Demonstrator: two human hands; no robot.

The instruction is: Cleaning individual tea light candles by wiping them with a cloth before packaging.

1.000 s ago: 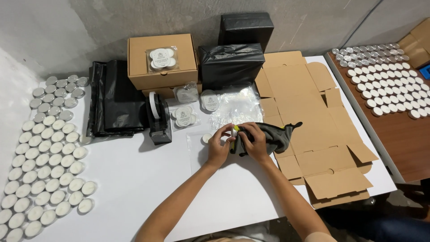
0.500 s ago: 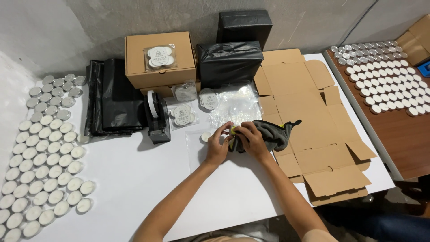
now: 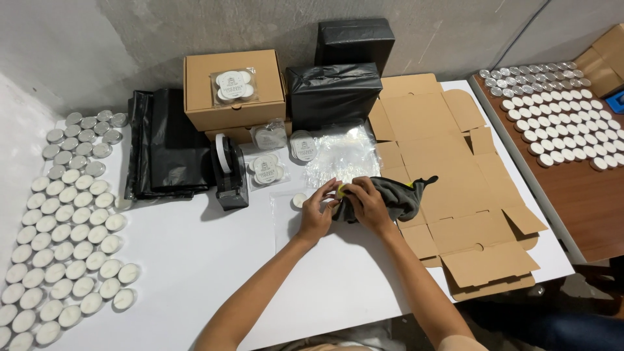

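down on the white table (image 3: pixel 195 260), the left hand (image 3: pixel 316 211) and the right hand (image 3: pixel 368 205) meet over a small yellowish item (image 3: pixel 340 190), both pinching it at the fingertips. the right hand also grips a dark grey cloth (image 3: pixel 400 197) that trails onto the flattened cardboard box (image 3: pixel 448 162). a lone tealight (image 3: pixel 299 200) sits just beside the left hand, with a black tape dispenser (image 3: pixel 229 172) further left

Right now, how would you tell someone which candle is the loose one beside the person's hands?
Start at the black tape dispenser on the white table, then look right to the clear plastic bag lying flat. A single white tealight sits at its top, just left of the left hand. Unlike the rows of candles far left, it stands alone.
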